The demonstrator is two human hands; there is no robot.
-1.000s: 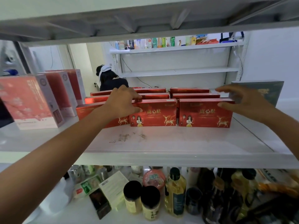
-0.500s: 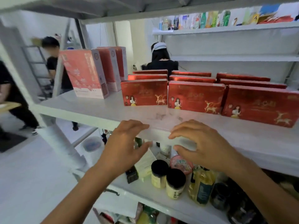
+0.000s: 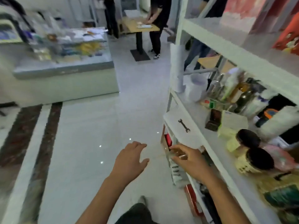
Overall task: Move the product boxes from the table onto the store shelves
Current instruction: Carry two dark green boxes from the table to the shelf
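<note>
The white store shelves (image 3: 215,38) run down the right side of the head view. On the upper shelf stands a pink-and-white product box (image 3: 237,12), with the corner of a red box (image 3: 289,38) beside it. My left hand (image 3: 131,158) hangs over the floor with fingers spread, holding nothing. My right hand (image 3: 187,156) is just in front of the lower shelf edge, fingers relaxed and empty. The view is blurred by motion.
Jars with black lids (image 3: 252,160), bottles and a wrench (image 3: 184,125) lie on the lower shelf. A low display counter (image 3: 64,68) with goods stands at the left. A person (image 3: 155,21) stands at a small wooden table (image 3: 140,25) at the far end of the tiled aisle.
My view has swung left and down, away from the red boxes on the shelf toward the aisle. Both hands have dropped from the shelf edge, empty.
</note>
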